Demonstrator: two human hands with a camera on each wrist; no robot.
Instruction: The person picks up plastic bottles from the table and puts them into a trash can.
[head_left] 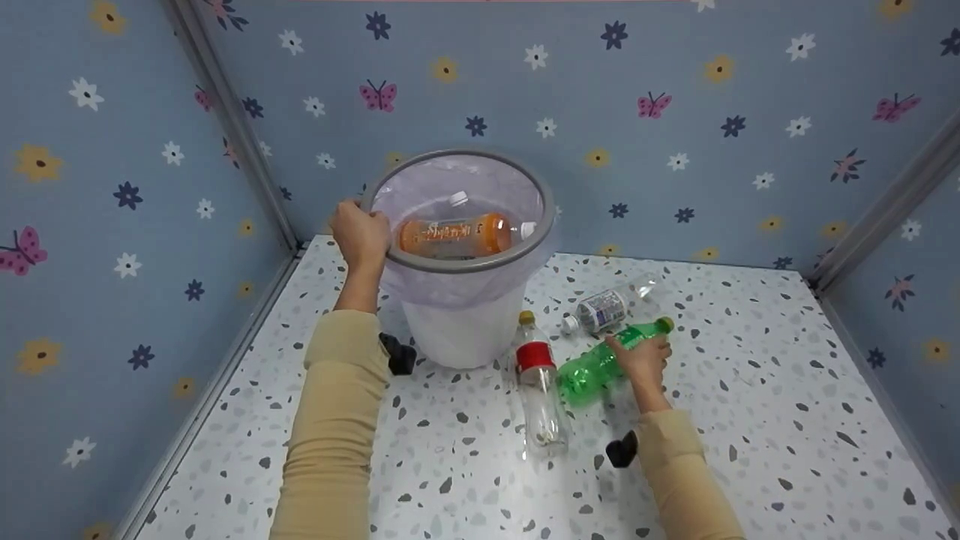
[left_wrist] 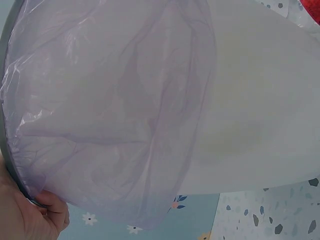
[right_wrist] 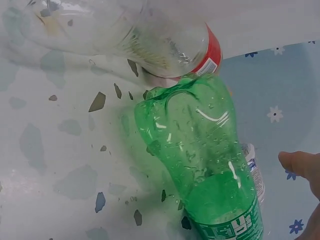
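Observation:
At the left of the bin, my left hand (head_left: pixel 361 231) grips the grey rim (head_left: pixel 480 264) of a white trash bin (head_left: pixel 461 330) lined with a thin lilac bag (left_wrist: pixel 107 110). An orange-labelled plastic bottle (head_left: pixel 454 236) lies inside. My right hand (head_left: pixel 643 360) is over a dented green plastic bottle (head_left: pixel 592 373) on the floor. In the right wrist view its thumb (right_wrist: pixel 300 165) stands out straight, apart from the green bottle; the other fingers are hidden there. Close by lie a clear bottle with a red label (head_left: pixel 535 355) and another clear bottle with a white label (head_left: pixel 602 310).
The speckled white floor (head_left: pixel 757 420) meets blue flowered walls (head_left: pixel 570 90) at the back and both sides. The bin stands near the back wall, left of the loose bottles. Black camera mounts (head_left: pixel 622 450) project from the wrists.

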